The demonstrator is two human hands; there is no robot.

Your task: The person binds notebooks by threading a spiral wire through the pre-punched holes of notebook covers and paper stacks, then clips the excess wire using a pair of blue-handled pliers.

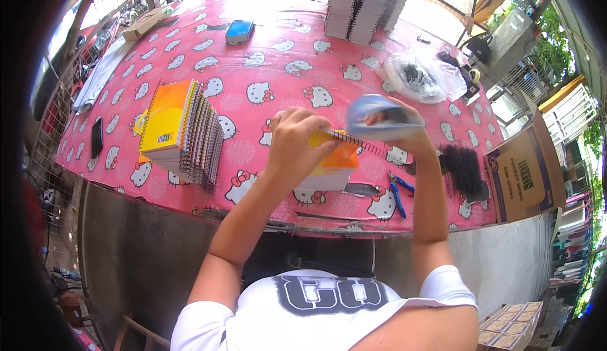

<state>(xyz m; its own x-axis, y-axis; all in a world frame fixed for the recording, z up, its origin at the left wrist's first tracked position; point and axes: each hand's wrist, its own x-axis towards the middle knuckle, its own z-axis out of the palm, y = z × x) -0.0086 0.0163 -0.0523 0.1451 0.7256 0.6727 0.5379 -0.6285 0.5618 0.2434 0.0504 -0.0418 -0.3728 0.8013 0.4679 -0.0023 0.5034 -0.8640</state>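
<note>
My left hand (300, 141) is closed on the edge of a yellow-orange notebook (341, 159), thumb and fingers pinching beside its spine. A dark wire coil (346, 138) runs along that edge and stretches rightward past the notebook, toward my right hand. More white page edges lie beneath the notebook. My right hand (404, 133) is wrapped round a blue-grey rounded thing (370, 114) with a dark opening; motion blurs it, so its kind is unclear. Blue-handled pliers (398, 199) lie on the table below my right hand.
A tall stack of spiral notebooks (183, 133) stands at left, near a black phone (97, 137). Black coils (461, 169) and a cardboard box (525, 171) are at right. Farther back are a plastic bag (417, 79), a blue notebook (239, 31) and notebook piles (360, 9).
</note>
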